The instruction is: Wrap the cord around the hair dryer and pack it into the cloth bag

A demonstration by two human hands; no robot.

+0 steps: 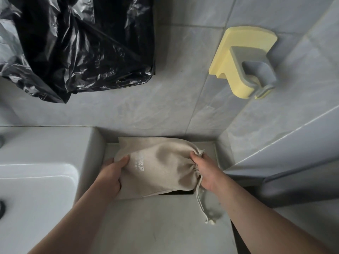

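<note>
Bathroom: tiled wall (183,79), white sink (36,180)

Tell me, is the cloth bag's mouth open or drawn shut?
Drawn shut: the cloth bag is gathered tight where the right hand grips it.

Both forearms were bare to the frame's edge, with no sleeves. The left hand (111,176) and right hand (205,171) wore no gloves.

Bulging beige cloth bag (161,169), mouth cinched shut, lying on its side.
</note>
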